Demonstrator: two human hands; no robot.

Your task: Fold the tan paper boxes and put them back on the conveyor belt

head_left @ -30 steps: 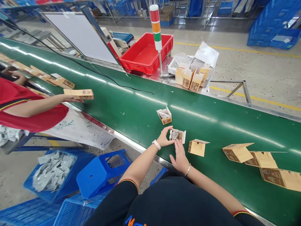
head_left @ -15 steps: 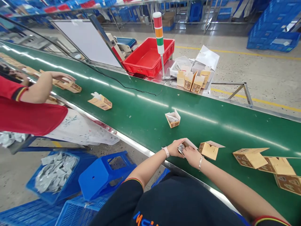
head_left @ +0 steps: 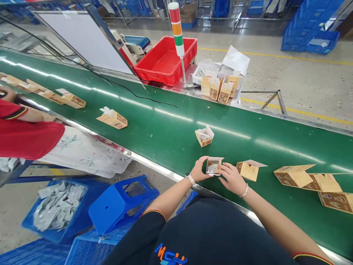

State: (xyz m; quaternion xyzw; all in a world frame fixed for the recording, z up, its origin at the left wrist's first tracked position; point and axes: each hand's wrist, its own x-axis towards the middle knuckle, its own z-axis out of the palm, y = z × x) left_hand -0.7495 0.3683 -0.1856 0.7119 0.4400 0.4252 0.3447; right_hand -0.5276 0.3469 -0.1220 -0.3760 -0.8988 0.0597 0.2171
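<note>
Two hands of mine meet at one open box (head_left: 215,160) over the near side of the green belt (head_left: 165,147), pale contents (head_left: 212,169) showing inside. My left hand (head_left: 199,170) grips its left end, thumb and fingers parted around it. My right hand (head_left: 234,180) is loosely spread, fingertips apparently touching the right edge. I'm handling the filled box mouth-up; moving it calls for a steady left grip.
</note>
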